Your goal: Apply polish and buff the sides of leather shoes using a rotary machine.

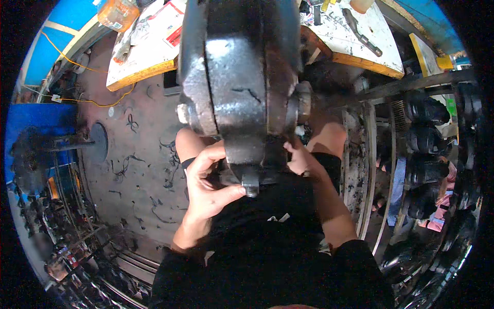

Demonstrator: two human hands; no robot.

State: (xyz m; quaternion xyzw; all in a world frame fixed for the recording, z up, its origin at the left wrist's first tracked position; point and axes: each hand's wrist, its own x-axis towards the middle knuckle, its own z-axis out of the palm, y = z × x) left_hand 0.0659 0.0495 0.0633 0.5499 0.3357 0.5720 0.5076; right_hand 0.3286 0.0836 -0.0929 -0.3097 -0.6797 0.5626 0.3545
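The left grip [203,191] is curving with thumb and fingers apart; whether it is pinching anything cannot be told. Its thumb tip is lying just beside the bolt [250,184], right of this grip. The black machine head [236,87] is extending beyond both grips, its long axis pointing away from the body. The right grip [301,162], partly hidden, is sitting farther from the bolt, its closure unclear. Beyond the left grip, an orange container [117,13] is bearing a label; its print is not reading clearly.

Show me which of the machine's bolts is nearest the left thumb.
The bottom bolt, beside the left hand; the left bolt and right bolt sit higher.
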